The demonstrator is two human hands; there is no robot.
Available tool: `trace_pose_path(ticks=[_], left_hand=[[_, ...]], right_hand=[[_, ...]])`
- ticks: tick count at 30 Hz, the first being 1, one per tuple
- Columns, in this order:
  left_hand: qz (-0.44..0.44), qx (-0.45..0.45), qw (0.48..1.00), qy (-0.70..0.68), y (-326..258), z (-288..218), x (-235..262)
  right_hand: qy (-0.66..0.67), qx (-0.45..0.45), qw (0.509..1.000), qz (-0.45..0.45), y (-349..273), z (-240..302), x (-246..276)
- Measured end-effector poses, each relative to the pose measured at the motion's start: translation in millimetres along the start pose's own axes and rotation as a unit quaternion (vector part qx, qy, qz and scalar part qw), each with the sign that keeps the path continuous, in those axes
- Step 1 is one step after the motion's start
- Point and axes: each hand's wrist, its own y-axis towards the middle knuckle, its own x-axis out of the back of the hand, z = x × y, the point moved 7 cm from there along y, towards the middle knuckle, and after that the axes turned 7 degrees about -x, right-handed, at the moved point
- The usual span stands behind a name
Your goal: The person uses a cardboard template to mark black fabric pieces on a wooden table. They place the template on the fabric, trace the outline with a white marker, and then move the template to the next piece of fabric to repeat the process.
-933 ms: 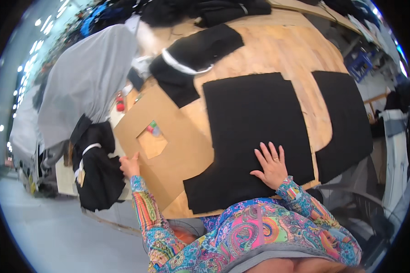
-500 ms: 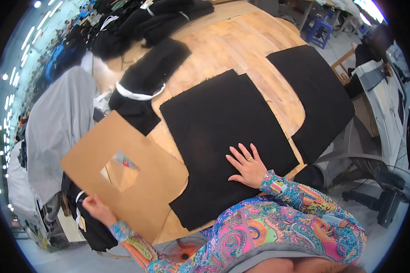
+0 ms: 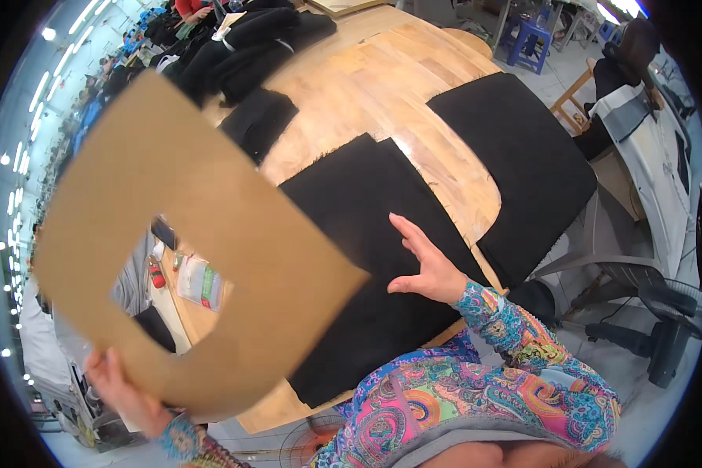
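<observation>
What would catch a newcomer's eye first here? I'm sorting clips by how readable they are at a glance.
First, the big brown cardboard sheet with a square window cut in it, lifted at the left by the left hand gripping its lower edge. Next, the right hand lying flat on a black fabric piece on the wooden table. A second black fabric panel lies to the right.

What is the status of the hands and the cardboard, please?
Left hand grips cardboard template, lifted. Right hand flat on black fabric piece. Nothing between.
</observation>
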Motion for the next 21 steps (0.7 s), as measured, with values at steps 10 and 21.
trace_pose_path(ticks=[10,21], left_hand=[[0.225,0.140,0.958,-0.107,-114.4,189.0,-191.1],[0.228,-0.113,0.931,0.261,-125.0,182.7,-224.5]], right_hand=[[0.183,-0.163,0.969,0.001,-35.3,-82.0,49.8],[0.006,-0.180,0.983,-0.046,-23.8,-111.7,60.0]])
